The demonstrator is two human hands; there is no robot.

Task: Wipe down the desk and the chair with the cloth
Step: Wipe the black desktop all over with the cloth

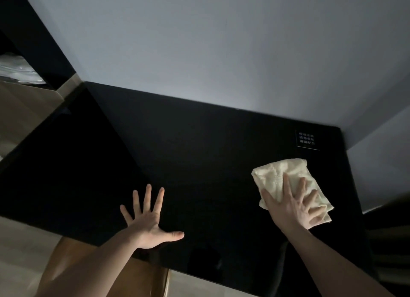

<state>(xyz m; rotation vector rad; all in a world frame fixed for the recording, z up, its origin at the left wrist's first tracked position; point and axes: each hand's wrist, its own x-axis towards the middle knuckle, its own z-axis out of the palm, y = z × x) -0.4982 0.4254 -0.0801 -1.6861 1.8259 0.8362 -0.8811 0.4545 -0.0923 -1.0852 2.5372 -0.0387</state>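
Note:
A glossy black desk (199, 159) fills the middle of the head view and runs back to a pale wall. On its right part lies a crumpled cream cloth (277, 174), with my right hand (292, 205) pressed flat on its near half, fingers spread. My left hand (148, 219) rests palm-down with fingers spread on the desk near its front edge, holding nothing. Below the front edge, a brown chair (153, 276) shows partly, tucked under the desk and behind my left forearm.
A small label with white text (307, 139) sits at the desk's back right corner. A dark panel (44, 30) and wooden shelving (26, 106) stand at the left. Pale floor (20, 248) shows at the lower left. A wall (381, 159) closes the right side.

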